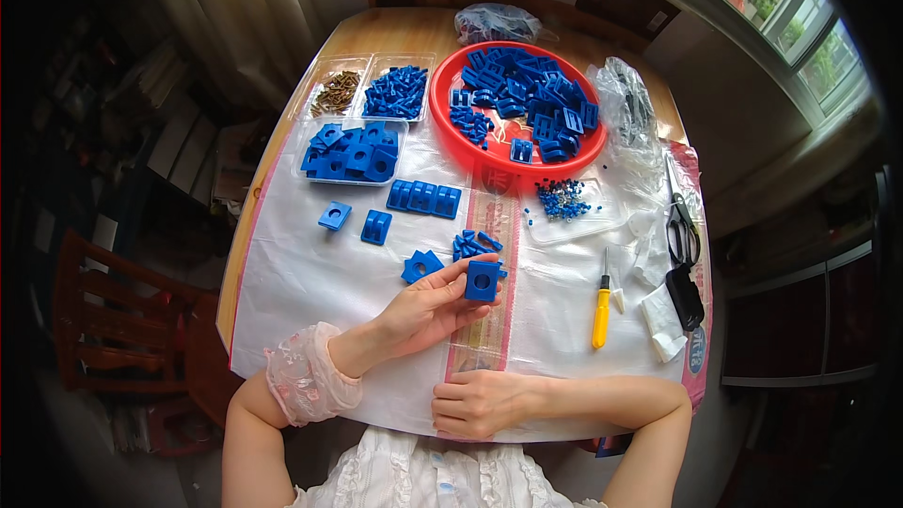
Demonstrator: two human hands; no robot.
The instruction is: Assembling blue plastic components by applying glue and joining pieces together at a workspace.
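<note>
Wooden counter (395, 30) spread with white woven sheet (564, 320), red basin (564, 167) toward back. Left hand (428, 310) pinches blue square plate (483, 291) by edge, thumb opposing fingers, lower fingers loosely curved; plate sits in front of basin. Right hand (480, 404) curled, farther in front of basin; contents hidden. Probably best: light rim grip, central hole unobstructed, right hand free for steadying opposite edge.

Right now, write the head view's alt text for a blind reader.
A person's left hand holds a square blue piece above a white sheet; the right hand rests curled near its front edge. Beyond sits a red basin of blue parts.
</note>
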